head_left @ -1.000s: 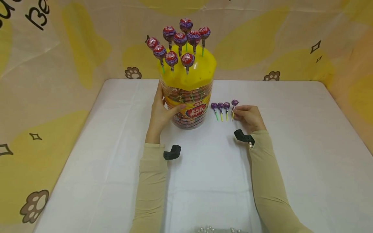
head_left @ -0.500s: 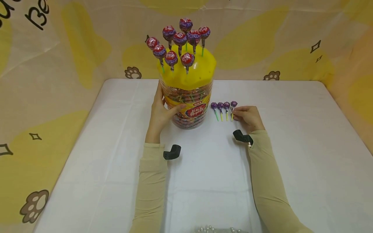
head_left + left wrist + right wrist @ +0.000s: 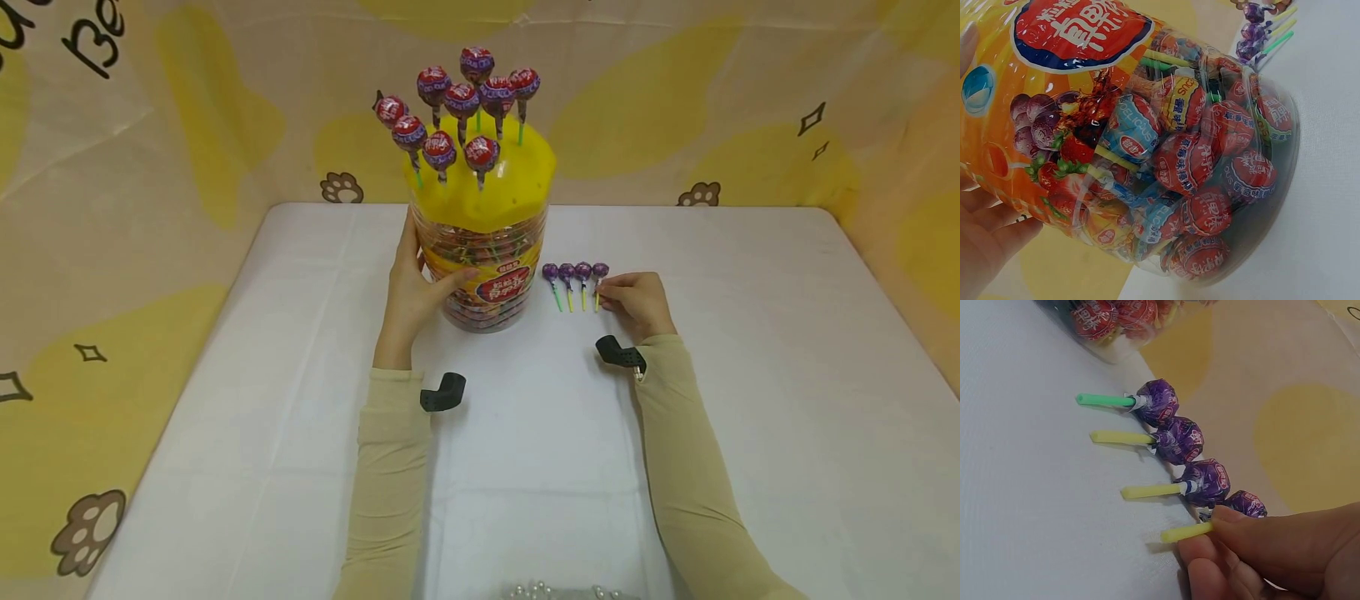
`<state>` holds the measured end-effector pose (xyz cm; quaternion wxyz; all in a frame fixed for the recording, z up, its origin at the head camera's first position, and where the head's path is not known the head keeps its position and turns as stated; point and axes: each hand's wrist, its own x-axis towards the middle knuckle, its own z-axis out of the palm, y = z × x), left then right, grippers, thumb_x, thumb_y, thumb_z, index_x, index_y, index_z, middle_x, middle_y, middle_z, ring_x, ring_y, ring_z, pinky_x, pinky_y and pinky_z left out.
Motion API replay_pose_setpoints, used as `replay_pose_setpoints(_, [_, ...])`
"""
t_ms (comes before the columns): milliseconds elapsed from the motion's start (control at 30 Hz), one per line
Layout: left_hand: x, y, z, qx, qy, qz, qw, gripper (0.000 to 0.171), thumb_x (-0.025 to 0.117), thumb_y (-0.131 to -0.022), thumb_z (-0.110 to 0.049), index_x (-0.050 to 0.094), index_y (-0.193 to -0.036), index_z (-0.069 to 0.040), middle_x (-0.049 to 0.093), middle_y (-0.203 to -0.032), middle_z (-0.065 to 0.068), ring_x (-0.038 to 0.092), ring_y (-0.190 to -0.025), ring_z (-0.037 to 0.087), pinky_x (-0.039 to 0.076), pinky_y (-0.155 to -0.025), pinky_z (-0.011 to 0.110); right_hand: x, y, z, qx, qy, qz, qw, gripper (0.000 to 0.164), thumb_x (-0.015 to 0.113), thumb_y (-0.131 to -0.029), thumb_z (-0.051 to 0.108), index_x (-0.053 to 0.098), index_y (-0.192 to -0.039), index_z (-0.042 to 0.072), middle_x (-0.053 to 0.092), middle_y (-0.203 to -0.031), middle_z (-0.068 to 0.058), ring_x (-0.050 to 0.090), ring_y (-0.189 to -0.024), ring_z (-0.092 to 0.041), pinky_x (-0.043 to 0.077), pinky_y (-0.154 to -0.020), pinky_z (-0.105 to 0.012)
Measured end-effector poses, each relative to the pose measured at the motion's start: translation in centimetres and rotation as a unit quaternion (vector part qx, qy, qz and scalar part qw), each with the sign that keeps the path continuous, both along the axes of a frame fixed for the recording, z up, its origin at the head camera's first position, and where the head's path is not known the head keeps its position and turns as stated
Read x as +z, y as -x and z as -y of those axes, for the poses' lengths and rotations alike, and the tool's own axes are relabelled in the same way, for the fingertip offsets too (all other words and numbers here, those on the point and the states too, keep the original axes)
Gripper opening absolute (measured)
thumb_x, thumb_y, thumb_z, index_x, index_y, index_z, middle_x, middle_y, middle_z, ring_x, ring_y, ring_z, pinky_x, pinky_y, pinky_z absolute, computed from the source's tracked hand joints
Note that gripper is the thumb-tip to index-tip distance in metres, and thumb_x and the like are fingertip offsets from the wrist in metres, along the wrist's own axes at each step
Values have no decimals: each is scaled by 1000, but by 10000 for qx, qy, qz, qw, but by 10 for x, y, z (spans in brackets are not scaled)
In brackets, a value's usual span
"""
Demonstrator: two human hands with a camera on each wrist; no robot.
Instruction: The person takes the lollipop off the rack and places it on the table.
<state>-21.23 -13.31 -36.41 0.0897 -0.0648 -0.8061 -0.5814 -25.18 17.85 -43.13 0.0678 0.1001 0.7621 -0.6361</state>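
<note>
white table (image 3: 525, 467): l hand (image 3: 420, 283) grips jar (image 3: 498, 271), prob for steadiness. r hand (image 3: 641, 302) pinches end lolly (image 3: 600, 270) by its stick (image 3: 1186, 534), prob for neatness.

Printed backdrops (image 3: 637, 125) around a white table (image 3: 540, 450) suggest a studio.

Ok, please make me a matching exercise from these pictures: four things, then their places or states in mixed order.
1. Large clear plastic jar
2. Round purple-wrapped lollipop with green stick
3. Right grip
4. Nine round red-and-purple wrapped lollipops

A. Raised above the yellow plastic jar top
B. Pinching a purple, yellow-stick lollipop
C. Held by the left grip
D. At the purple row's end nearest the jar

Pairs: 1-C, 2-D, 3-B, 4-A
</note>
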Motion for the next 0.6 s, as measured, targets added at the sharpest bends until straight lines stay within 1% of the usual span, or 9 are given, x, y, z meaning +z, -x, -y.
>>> replay_pose_setpoints(100, [0,0,0,8,-8,13,10000,101,77,-80,-24,8,-153,-15,18,-156,3,19,-142,19,22,-114,43,0,0,0,-65,-269,-14,9996,30,61,-87,-5,56,-111,-23,61,-65,7,60,-56,-1,54,-59,-14])
replay_pose_setpoints(233, [0,0,0,23,-4,21,10000,101,76,-80,-24,7,-153,-14,18,-156,3,19,-142,19,22,-114,42,-1,-1,-1,-100,-596,-63,9982,29,63,-86,-3,59,-108,-20,61,-70,5,60,-57,-1,53,-60,-14])
replay_pose_setpoints(333, [0,1,0,29,-6,21,10000,100,76,-81,-24,8,-153,-14,18,-156,3,19,-142,19,22,-114,42,-2,-1,-1,-82,-635,-99,9979,28,64,-85,-3,60,-107,-19,61,-73,3,61,-58,-1,54,-61,-14])
replay_pose_setpoints(600, [-1,0,0,18,1,24,10000,101,76,-80,-24,7,-153,-16,17,-156,1,18,-142,18,22,-114,41,0,-1,-3,-63,-540,-43,9985,31,66,-85,-1,59,-111,-19,61,-73,5,61,-60,0,54,-63,-14])
